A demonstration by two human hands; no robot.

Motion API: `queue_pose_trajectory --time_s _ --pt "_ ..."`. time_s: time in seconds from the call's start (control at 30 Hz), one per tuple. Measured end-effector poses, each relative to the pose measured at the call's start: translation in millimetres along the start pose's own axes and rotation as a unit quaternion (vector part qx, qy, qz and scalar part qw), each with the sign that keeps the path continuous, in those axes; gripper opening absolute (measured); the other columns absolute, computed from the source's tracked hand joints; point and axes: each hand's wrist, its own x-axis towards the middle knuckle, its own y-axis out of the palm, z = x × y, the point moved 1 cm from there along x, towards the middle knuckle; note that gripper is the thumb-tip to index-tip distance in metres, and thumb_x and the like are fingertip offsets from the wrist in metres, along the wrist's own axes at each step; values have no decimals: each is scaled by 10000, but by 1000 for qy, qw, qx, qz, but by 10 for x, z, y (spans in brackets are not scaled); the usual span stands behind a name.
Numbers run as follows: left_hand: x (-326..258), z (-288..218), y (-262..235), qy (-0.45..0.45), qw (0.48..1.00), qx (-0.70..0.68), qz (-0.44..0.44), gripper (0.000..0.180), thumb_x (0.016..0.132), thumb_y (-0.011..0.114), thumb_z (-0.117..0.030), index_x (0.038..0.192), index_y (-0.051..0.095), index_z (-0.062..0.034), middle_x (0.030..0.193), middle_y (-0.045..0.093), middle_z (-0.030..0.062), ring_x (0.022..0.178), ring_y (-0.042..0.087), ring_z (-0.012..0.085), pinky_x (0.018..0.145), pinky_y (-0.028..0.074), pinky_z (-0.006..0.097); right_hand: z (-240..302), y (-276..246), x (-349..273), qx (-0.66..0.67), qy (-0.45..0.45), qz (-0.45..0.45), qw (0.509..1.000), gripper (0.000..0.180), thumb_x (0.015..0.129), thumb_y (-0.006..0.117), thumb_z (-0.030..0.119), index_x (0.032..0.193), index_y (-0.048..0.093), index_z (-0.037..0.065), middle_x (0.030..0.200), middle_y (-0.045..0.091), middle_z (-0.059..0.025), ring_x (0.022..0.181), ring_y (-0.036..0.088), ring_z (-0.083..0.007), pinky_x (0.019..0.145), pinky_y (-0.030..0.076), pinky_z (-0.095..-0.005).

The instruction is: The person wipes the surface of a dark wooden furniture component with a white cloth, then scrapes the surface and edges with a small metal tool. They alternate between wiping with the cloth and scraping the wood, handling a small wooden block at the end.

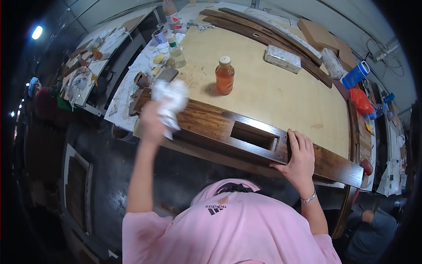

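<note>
Workshop clutter rings the scene, and at centre sits a pale plywood bench [281,97] with a long dark-stained wooden board [211,125] lying along its near edge, a rectangular cutout [254,135] near its middle. Left hand [151,123], at about nine o'clock, is closed around a crumpled white rag [171,103] and pressing it onto the board's left end. Right hand [300,160], at four o'clock, lies flat with fingers spread wide over the board's near edge just right of the cutout, holding nothing, simply pinning the piece down. Beyond the board, at twelve o'clock, an amber bottle with a pale cap [224,75] stands upright on the bare plywood, well apart from both hands; a wrapped white block [283,58] lies further back at one o'clock, and small jars [176,50] crowd the eleven o'clock corner. To wipe well here, I'd judge: long strokes following the grain, even pressure, the bracing hand kept off wet areas, and care that no finish pools at the cutout's edges.
</note>
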Motion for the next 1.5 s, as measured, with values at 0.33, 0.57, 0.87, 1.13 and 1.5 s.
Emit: queue_pose_trajectory --time_s 0.33,0.57,0.87,1.13,1.5 --pt "-487 1313 -1031 -278 897 -171 -297 246 951 563 23 1171 668 53 1041 703 71 906 641 134 795 510 286 -252 -496 252 155 -15 -10 988 335 673 860 132 958 729 14 856 721 -187 805 719 -316 725 552 -372" --pt "-305 659 -819 -205 912 -223 -278 260 931 562 59 1174 655 70 1080 690 76 943 633 138 850 493 283 -535 -467 749 286 39 97 952 271 794 767 115 990 686 -54 786 682 -151 738 642 -197 696 507 -335" --pt "-8 -656 -235 -8 982 -130 -136 381 834 639 10 1215 657 18 1116 704 164 1027 688 282 929 526 359 -276 -376 556 127 -97 74 984 657 660 875 309 1198 664 -3 1207 593 -193 1106 577 -360 944 483 -406" --pt "55 -225 73 60 998 31 -11 292 838 587 -20 1106 700 -48 1087 672 152 1029 630 321 911 503 402 -379 -179 226 133 -98 120 979 968 530 921 224 1385 520 12 1413 523 -181 1277 489 -384 1094 406 -436" --pt "316 -503 -190 -68 975 -126 -171 384 794 711 25 1174 657 29 1051 692 108 956 668 207 866 533 336 -334 -131 211 165 -132 91 973 867 510 884 135 1319 589 35 1414 539 -183 1252 511 -384 1066 420 -461"
